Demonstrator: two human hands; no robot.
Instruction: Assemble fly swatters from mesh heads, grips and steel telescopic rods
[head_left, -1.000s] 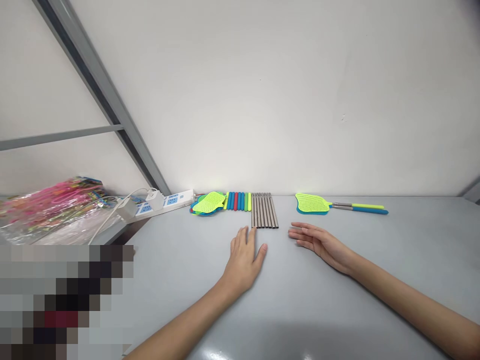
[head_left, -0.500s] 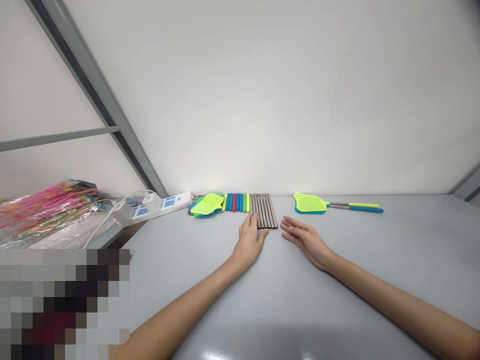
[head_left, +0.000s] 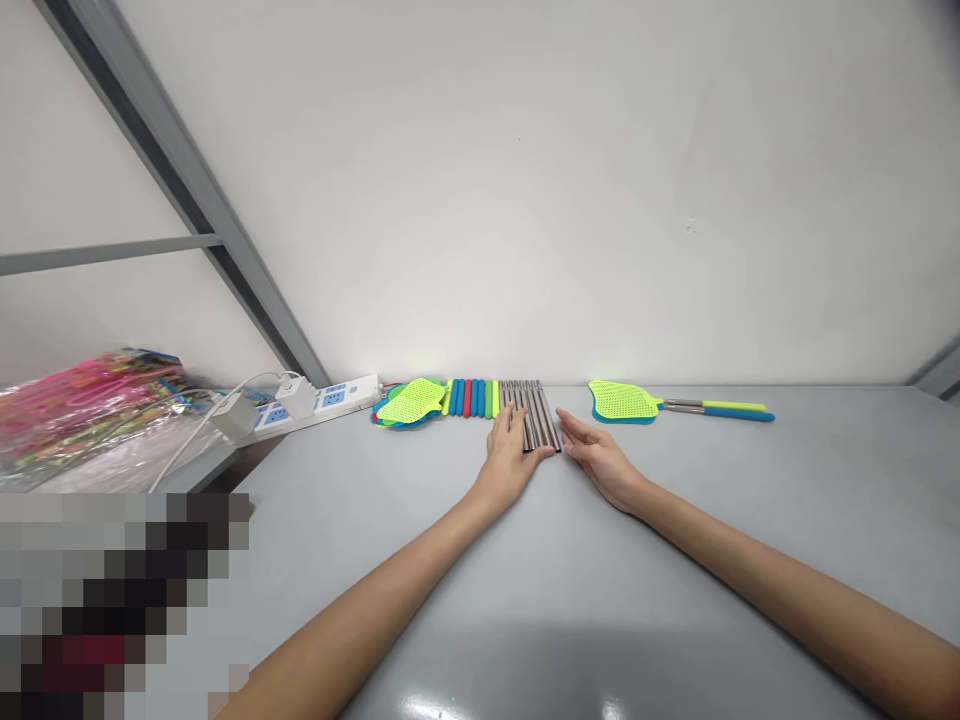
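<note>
Several metal rods [head_left: 541,418] lie side by side on the grey table, their far ends near the wall. My left hand [head_left: 510,452] rests over the left part of this row, fingers stretched forward on the rods and thumb along their near ends. Just right of the row stands my right hand [head_left: 600,462] on its edge, fingers extended and held beside the outermost rod; whether it touches cannot be made out. Left of the rods is a row of coloured foam-like handles [head_left: 472,398] in blue, red, green and yellow. Farther left lies a pile of perforated fly swatter heads [head_left: 412,403], yellow-green on top.
Two whole fly swatters [head_left: 624,402], yellow and blue, lie stacked to the right by the wall. A white power strip [head_left: 352,396] with plugged-in adapters sits at the left corner. Plastic-wrapped colourful goods [head_left: 97,410] are beyond the table's left edge, below a grey metal frame [head_left: 247,270].
My left hand has slid slightly forward and right, farther over the rods. My right hand has come in closer to the row's right side. The view has shifted a little.
</note>
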